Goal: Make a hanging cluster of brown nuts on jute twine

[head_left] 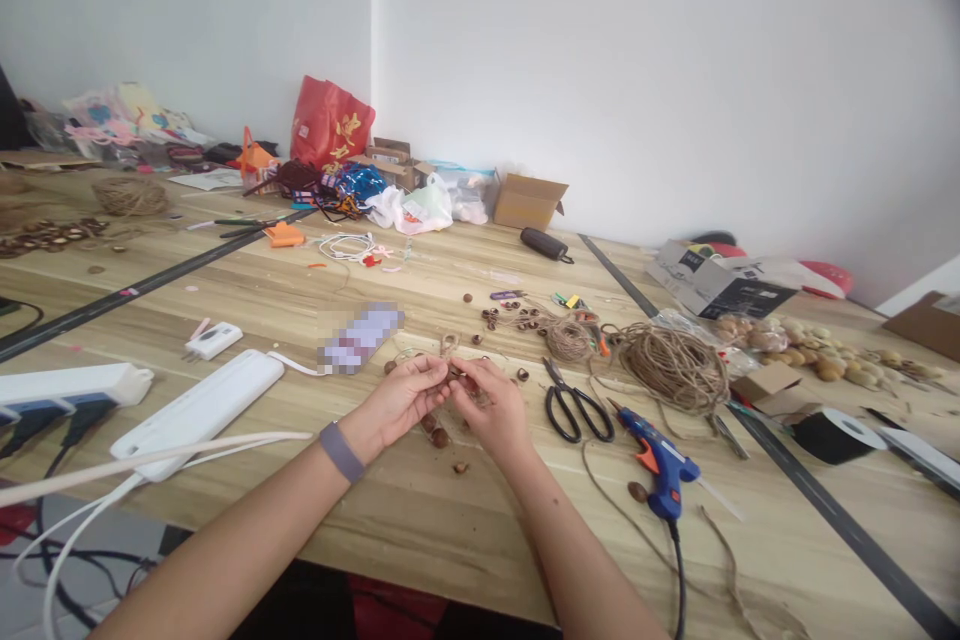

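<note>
My left hand (411, 392) and my right hand (491, 400) meet low over the table, fingertips pinched together around something small and dark. The fingers cover most of it, so its kind is unclear. Just beneath them lie brown nut-like pieces, one at the table end of the cluster (439, 438) and a broken one (460, 468) nearer me. More hollow brown shells (523, 375) are scattered beyond my right hand. Black-handled scissors (576, 405) rest to its right, partly open. Farther right is a blue glue gun (660, 460) with its cord running toward me.
A big coil of twine (671, 365) and a smaller one (568, 338) sit at the right. White power strips (199, 410) with cables occupy the left. A black ribbon roll (836, 435) stands far right. Bags and a cardboard box (529, 201) line the wall.
</note>
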The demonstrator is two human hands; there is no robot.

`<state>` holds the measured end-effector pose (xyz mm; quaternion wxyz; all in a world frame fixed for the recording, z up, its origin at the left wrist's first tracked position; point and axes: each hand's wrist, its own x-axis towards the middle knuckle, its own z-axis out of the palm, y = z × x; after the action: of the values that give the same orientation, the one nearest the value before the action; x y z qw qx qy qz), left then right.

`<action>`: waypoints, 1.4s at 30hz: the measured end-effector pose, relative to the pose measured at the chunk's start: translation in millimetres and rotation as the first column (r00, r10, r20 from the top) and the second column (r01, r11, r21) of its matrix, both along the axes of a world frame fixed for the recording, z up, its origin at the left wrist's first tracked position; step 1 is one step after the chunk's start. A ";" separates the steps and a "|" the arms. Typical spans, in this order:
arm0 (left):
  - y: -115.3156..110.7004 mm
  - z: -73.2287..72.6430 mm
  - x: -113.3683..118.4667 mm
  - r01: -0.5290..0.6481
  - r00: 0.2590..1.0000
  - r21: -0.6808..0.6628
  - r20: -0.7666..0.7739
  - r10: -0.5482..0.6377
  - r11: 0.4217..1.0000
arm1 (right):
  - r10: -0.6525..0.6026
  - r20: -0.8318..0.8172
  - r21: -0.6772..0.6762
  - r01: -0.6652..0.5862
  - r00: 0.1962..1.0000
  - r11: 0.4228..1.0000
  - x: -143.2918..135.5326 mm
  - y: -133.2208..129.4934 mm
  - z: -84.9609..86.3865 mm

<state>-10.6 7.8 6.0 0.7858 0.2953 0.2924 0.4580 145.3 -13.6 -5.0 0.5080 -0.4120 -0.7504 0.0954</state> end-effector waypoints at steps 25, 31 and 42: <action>-0.9 1.6 -1.7 0.055 0.998 -0.011 0.034 -0.054 0.998 | -0.004 -0.037 0.010 0.005 0.999 1.000 -3.1 -6.0 5.2; -3.5 4.6 -1.2 0.036 0.999 0.015 0.035 -0.036 0.999 | 0.043 -0.371 -0.229 -0.136 0.927 0.964 -0.8 -1.0 0.1; -5.3 4.2 2.4 -0.038 0.996 0.035 0.083 0.035 0.999 | 0.017 -0.231 -0.146 -0.052 0.973 0.988 -0.8 -2.6 2.2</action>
<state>-8.2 2.5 10.2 0.7831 0.2851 0.2566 0.4896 144.4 -16.1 -2.8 0.5565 -0.4224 -0.6847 0.2077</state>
